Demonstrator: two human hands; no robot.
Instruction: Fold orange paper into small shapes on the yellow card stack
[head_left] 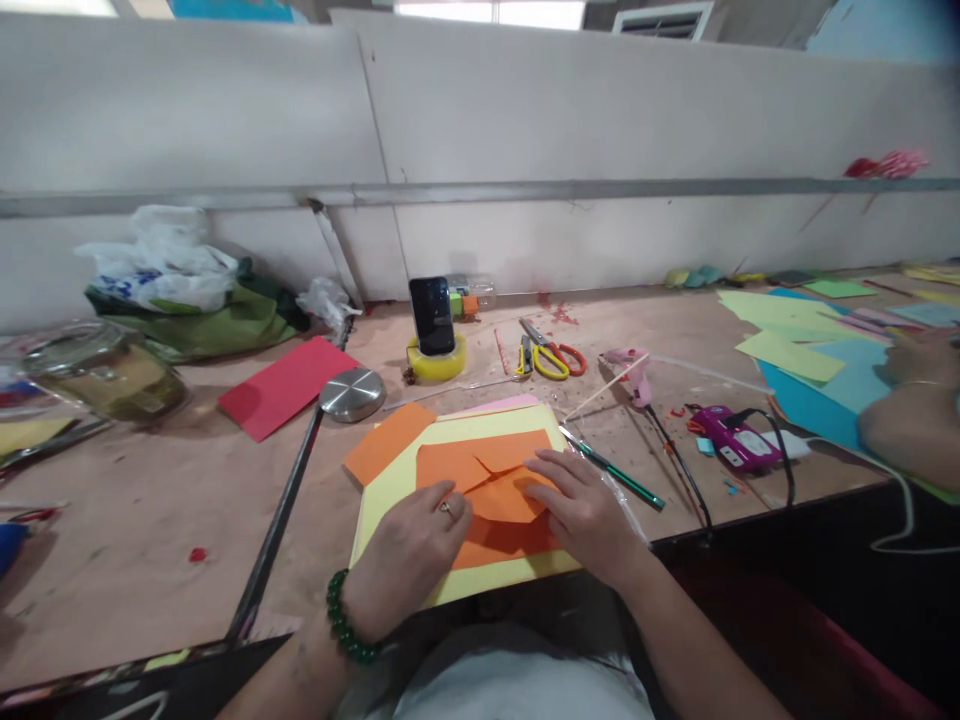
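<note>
A folded orange paper (487, 478) lies on a yellow sheet (390, 490) at the near edge of the table. My left hand (409, 555), with a ring and a green bead bracelet, presses on the orange paper's left part, its fingers curled down. On the paper's right part rests my right hand (581, 505), fingers laid flat and together. A second orange piece (386, 442) lies to the upper left of the yellow sheet.
A red sheet (289, 385), a metal lid (352, 393), a phone (432, 315) on a tape roll, scissors (551, 350), glue guns (739, 440), a green pencil (615, 470). Another person's arm (911, 425) rests on coloured papers at right. Bags and a jar at left.
</note>
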